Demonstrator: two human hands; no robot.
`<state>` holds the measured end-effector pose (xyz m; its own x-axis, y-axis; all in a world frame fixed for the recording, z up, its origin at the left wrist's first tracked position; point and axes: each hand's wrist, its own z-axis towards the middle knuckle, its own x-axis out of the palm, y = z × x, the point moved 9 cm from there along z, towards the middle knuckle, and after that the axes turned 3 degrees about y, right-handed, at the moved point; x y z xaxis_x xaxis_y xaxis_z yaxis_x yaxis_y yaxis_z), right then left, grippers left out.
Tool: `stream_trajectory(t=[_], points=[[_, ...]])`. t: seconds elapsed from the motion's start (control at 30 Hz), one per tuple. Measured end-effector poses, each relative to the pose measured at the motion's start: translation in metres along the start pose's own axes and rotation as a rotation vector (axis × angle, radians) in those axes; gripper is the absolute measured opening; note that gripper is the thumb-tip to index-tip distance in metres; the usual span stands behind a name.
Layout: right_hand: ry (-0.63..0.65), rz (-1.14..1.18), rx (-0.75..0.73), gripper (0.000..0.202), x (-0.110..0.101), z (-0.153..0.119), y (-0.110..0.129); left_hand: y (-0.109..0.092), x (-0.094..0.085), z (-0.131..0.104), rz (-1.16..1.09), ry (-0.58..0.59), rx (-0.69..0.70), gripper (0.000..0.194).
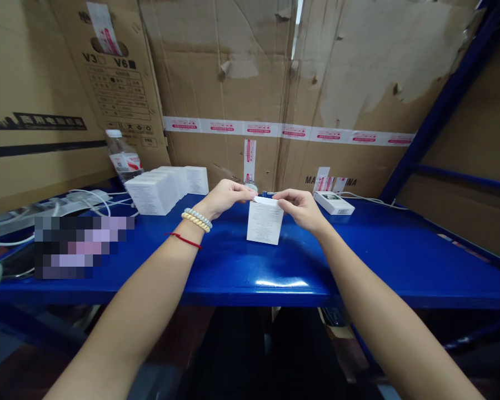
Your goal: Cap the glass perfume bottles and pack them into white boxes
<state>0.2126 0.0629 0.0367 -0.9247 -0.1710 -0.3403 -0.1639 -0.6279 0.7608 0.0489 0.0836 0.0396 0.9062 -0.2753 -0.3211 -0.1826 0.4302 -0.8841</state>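
A small white carton (264, 223) with fine print on its front stands upright on the blue table, in the middle of the head view. My left hand (229, 196) pinches the left end of the carton's top flap. At the flap's right end, the thumb and fingers of my right hand (299, 206) are closed on the edge. The white flap shows between both hands, slightly raised along the top. Behind the carton, a small blue-topped item and a clear round item are partly hidden.
Several white cartons (152, 194) stand in a row at the left, beside a water bottle (124, 155). A power strip (77, 203) with cables lies farther left. Another white box (334, 203) lies flat at the right. Cardboard (216, 83) walls the back; the blue table's (233, 275) front edge is near.
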Motion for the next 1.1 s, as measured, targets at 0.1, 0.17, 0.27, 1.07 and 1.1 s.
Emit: stream_trajectory(t=[0.1,0.17,0.27,1.07,1.1], points=[[0.003,-0.001,0.000,0.020,0.001,0.000,0.000,-0.004,0.001,-0.001,0.039,0.021,0.030,0.020],[0.003,-0.003,-0.002,0.020,0.001,0.000,0.001,-0.006,0.002,-0.001,0.058,0.049,0.059,0.018],[0.005,-0.009,-0.008,0.020,0.001,0.000,0.001,-0.007,0.003,-0.001,0.082,0.076,0.084,0.019],[-0.010,-0.139,-0.035,0.021,0.000,-0.001,0.000,0.004,0.004,0.002,-0.044,-0.029,0.070,0.024],[-0.012,-0.143,-0.037,0.022,0.000,-0.001,0.000,0.004,0.004,0.002,-0.036,-0.026,0.071,0.023]])
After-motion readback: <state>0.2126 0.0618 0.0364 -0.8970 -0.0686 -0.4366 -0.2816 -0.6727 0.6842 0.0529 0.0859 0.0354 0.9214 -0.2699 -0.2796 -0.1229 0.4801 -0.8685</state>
